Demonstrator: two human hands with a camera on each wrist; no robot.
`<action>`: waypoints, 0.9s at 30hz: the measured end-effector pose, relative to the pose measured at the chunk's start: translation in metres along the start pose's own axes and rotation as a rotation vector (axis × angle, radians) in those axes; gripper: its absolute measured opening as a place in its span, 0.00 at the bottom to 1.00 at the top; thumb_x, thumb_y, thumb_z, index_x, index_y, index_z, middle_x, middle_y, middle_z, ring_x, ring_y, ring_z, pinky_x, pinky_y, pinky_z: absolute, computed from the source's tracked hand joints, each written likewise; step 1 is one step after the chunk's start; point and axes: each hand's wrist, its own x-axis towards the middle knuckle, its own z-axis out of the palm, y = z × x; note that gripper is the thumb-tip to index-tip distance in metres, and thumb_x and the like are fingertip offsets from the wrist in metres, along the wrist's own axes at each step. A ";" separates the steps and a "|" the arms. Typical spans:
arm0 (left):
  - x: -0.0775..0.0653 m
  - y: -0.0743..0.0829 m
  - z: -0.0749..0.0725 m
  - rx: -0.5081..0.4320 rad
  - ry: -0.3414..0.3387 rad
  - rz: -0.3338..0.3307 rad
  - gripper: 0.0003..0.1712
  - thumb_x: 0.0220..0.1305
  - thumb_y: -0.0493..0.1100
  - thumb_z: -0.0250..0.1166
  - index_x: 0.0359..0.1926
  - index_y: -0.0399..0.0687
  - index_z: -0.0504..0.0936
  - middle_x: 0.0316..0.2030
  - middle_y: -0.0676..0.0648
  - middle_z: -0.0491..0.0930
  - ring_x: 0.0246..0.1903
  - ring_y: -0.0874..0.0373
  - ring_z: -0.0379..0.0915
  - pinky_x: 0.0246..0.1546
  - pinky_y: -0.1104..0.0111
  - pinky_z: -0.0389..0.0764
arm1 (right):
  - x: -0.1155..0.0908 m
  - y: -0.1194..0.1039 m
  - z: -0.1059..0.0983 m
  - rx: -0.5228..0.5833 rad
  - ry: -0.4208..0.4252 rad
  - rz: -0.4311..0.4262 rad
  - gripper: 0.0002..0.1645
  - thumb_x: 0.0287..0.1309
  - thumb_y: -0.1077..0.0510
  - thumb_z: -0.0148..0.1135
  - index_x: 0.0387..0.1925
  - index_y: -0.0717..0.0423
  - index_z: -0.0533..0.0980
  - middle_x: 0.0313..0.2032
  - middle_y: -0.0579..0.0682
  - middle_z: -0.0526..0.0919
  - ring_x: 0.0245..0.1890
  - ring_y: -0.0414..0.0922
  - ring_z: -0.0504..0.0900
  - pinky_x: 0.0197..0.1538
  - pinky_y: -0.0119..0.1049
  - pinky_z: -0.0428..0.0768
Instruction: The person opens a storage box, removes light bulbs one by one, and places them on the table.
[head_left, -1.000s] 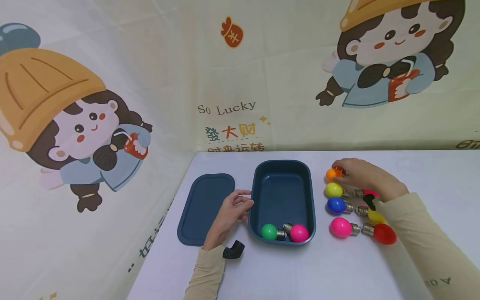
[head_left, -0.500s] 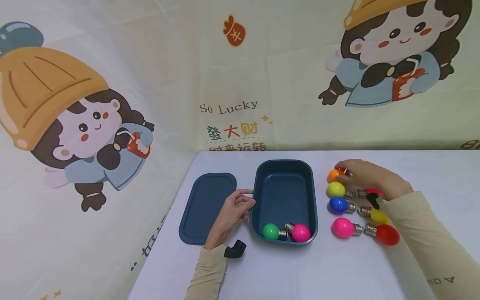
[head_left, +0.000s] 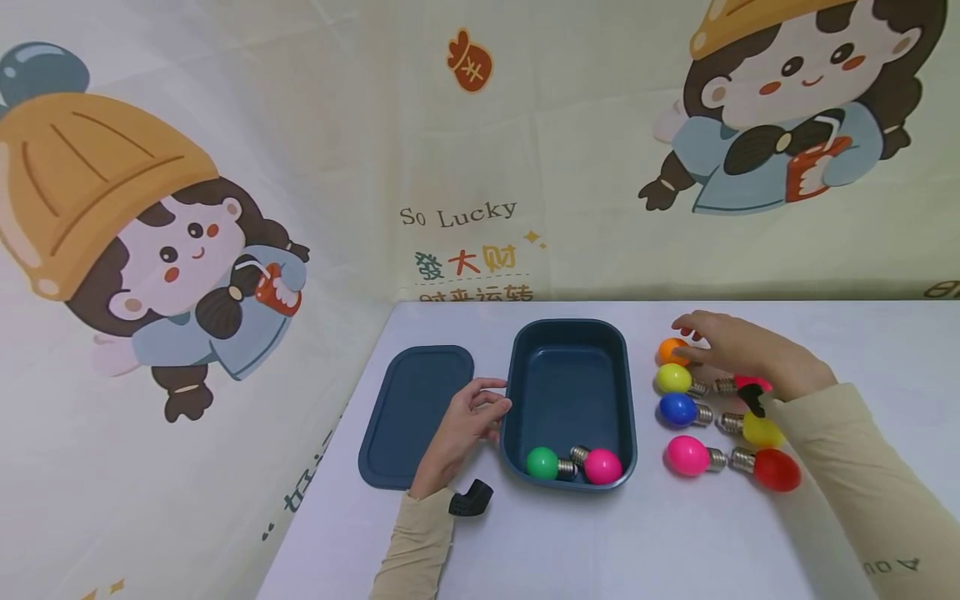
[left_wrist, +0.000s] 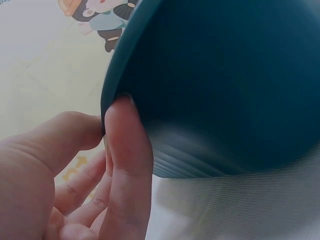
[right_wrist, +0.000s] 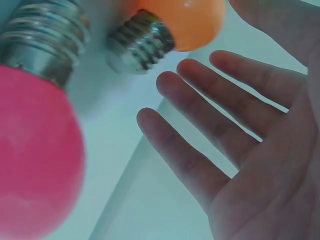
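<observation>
My left hand [head_left: 471,414] is at the left wall of a dark blue rectangular box [head_left: 628,392]. In the left wrist view, its thumb lies on the box wall [left_wrist: 225,90] and its index fingertip meets the rim. Inside the box lie a green bulb [head_left: 542,463] and a pink bulb [head_left: 602,466]. My right hand [head_left: 738,346] is over an orange bulb [head_left: 672,351] at the top of the bulb rows. Its fingers are spread and apart from the bulb in the right wrist view, where a large pink-red bulb [right_wrist: 35,155] shows at left.
A flat dark blue lid [head_left: 415,417] lies left of the box. Several other bulbs lie in two columns at right: a yellow-green one [head_left: 673,379], a blue one [head_left: 678,410], a pink one [head_left: 687,456], a yellow one [head_left: 763,431] and a red one [head_left: 777,470].
My right hand's fingers have lifted and spread away from the orange bulb, and the hand has shifted slightly right. The left hand stays at the box; the head view has shifted a little.
</observation>
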 end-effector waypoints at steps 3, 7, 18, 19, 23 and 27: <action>0.000 0.001 0.000 -0.004 0.000 -0.002 0.24 0.65 0.41 0.68 0.60 0.43 0.75 0.41 0.40 0.80 0.27 0.60 0.72 0.25 0.69 0.79 | -0.002 -0.005 -0.003 -0.009 0.020 -0.016 0.31 0.61 0.54 0.68 0.59 0.68 0.72 0.47 0.62 0.80 0.47 0.58 0.80 0.47 0.54 0.83; 0.000 0.001 0.000 -0.003 -0.002 -0.004 0.24 0.65 0.41 0.68 0.60 0.43 0.75 0.42 0.39 0.80 0.27 0.60 0.73 0.25 0.70 0.79 | -0.005 -0.013 -0.006 -0.013 0.033 -0.046 0.29 0.61 0.55 0.68 0.58 0.68 0.73 0.48 0.63 0.79 0.48 0.59 0.80 0.48 0.54 0.83; -0.002 0.000 -0.002 0.035 -0.005 -0.011 0.25 0.66 0.44 0.67 0.62 0.45 0.74 0.45 0.37 0.80 0.31 0.59 0.74 0.28 0.69 0.80 | -0.018 -0.036 -0.006 -0.017 0.070 -0.087 0.29 0.61 0.54 0.67 0.60 0.65 0.74 0.56 0.65 0.76 0.55 0.61 0.75 0.52 0.57 0.81; -0.002 0.000 -0.002 0.038 -0.006 -0.012 0.25 0.66 0.44 0.67 0.62 0.45 0.74 0.46 0.36 0.80 0.31 0.58 0.74 0.28 0.69 0.80 | -0.019 -0.039 -0.005 -0.016 0.073 -0.086 0.29 0.62 0.54 0.67 0.60 0.64 0.74 0.56 0.64 0.76 0.56 0.62 0.75 0.52 0.57 0.81; -0.003 0.001 -0.002 0.028 -0.011 -0.012 0.25 0.66 0.43 0.67 0.62 0.44 0.74 0.46 0.34 0.79 0.30 0.59 0.74 0.27 0.69 0.80 | -0.024 -0.050 -0.002 -0.016 0.090 -0.094 0.28 0.63 0.53 0.66 0.61 0.62 0.74 0.57 0.63 0.76 0.58 0.61 0.75 0.53 0.56 0.81; -0.004 0.002 -0.001 0.007 -0.011 -0.009 0.24 0.66 0.41 0.67 0.61 0.41 0.74 0.46 0.32 0.78 0.28 0.60 0.73 0.26 0.70 0.79 | -0.027 -0.058 0.001 -0.035 0.103 -0.118 0.27 0.63 0.53 0.65 0.60 0.62 0.74 0.56 0.63 0.76 0.58 0.61 0.75 0.53 0.56 0.81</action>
